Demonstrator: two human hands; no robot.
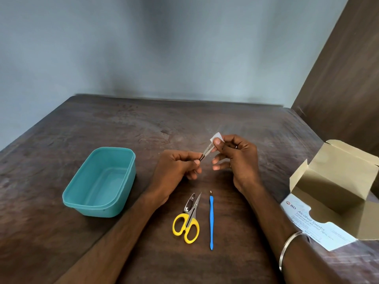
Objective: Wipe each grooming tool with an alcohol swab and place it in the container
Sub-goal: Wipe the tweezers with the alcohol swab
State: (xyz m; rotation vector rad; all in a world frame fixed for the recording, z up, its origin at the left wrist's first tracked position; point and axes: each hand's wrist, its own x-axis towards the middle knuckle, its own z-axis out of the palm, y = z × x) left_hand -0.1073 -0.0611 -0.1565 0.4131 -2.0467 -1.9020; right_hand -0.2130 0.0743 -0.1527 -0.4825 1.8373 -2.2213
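**Tweezers held up and wiped with a swab above the table**

The left hand (177, 167) has its fingers curled round the near end of a pair of metal tweezers (206, 153), pinching them between thumb and forefinger. The tweezers slant up and to the right, clear of the table (143, 124). The right hand (235, 158) pinches a small white swab (217, 137) between thumb and forefinger round the far tip of the tweezers; its other fingers are loosely curled below and hold nothing.

A teal plastic container (81, 198) stands on the table left of the hands, open at the top, with nothing visible inside it. Nearer the person, between the two forearms, lie three more tools. A pair of scissors (187, 226) with yellow handles points away from the person, its blades closed. A metal nail clipper (189, 203) lies just beside the blades on their left, touching or partly under them. A thin blue-handled tool (211, 222) with a small metal tip lies a little apart to the right of the scissors, roughly parallel to them.

At the right edge of the table an open cardboard box (336, 181) lies with its flaps up; the printed side reads Alcohol Swabs. A metal bangle (287, 249) circles the right wrist
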